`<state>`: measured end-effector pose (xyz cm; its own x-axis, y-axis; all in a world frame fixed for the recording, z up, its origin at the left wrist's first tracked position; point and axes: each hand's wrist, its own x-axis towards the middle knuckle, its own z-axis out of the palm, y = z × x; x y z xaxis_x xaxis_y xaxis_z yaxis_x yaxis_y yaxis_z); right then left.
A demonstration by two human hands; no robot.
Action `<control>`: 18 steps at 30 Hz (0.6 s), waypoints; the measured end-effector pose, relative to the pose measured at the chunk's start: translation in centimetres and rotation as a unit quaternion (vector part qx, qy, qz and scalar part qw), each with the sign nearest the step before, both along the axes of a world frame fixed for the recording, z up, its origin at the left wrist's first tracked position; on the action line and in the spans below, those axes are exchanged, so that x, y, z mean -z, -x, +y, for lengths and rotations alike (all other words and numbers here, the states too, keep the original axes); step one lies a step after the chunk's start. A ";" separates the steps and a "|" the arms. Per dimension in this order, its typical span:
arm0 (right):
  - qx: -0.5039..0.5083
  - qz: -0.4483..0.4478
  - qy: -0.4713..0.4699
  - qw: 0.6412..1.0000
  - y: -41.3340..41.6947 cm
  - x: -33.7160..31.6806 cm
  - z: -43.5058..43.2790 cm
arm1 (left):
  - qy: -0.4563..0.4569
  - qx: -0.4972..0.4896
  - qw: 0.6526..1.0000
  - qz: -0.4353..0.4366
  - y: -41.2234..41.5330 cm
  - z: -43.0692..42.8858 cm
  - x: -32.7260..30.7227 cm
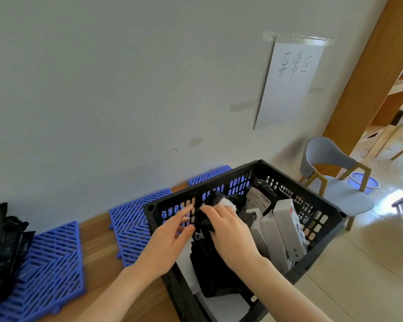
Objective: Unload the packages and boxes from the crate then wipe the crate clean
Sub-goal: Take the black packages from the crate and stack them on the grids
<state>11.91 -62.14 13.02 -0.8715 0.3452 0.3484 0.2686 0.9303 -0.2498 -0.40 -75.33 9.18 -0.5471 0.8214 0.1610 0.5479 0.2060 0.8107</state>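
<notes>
Where the crate stands: the black slatted crate (242, 180) is set at the right end of the wooden surface (98, 247), turned askew so that one far corner is pointed at the wall (102, 89).
Black bag: a long black bag (214, 270) is stood nearly upright in the crate's left half, its long axis running from the crate floor up to the hands.
Right hand: the fingers of the right hand (228, 231) are curled down over the bag's top end, which is gripped.
Left hand: the left hand (170, 238) is held just beside the bag, fingers nearly straight and spread; nothing is seen to be held.
White boxes: long white boxes (286, 228) are stood on end against the crate's right wall, upper ends tipped toward the far side.
Labelled package: a labelled package (258, 198) is propped at the far side.
Surface: blue grid mats (56, 263) are laid along the wall; a pile of black packages (2, 242) is rested on the leftmost mat.
Room: a handwritten paper sheet (289, 82) is taped to the grey wall; a grey chair (330, 177) and a blue bucket (363, 182) are seen on the pale tiled floor (370, 263) at the right.
</notes>
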 end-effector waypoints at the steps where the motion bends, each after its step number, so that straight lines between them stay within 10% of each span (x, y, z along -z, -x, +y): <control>1: -0.028 0.031 -0.018 0.999 0.3 -0.3 -0.6 | -0.022 -0.011 0.999 -0.027 0.2 -0.2 -0.4; 9: -0.217 0.123 -0.111 0.962 3.8 -0.1 -4.9 | -0.115 -0.068 0.965 -0.226 4.5 -3.6 -3.0; 18: -0.353 0.077 -0.165 0.918 11.1 -0.2 -10.4 | -0.105 -0.138 0.962 -0.210 11.6 -10.0 -3.0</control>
<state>0.86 -72.55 13.23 -0.7694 -0.4323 0.4702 -0.4441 0.8912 0.0925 -12.02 -85.38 12.23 -0.7932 0.6084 0.0252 0.1115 0.1045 0.9883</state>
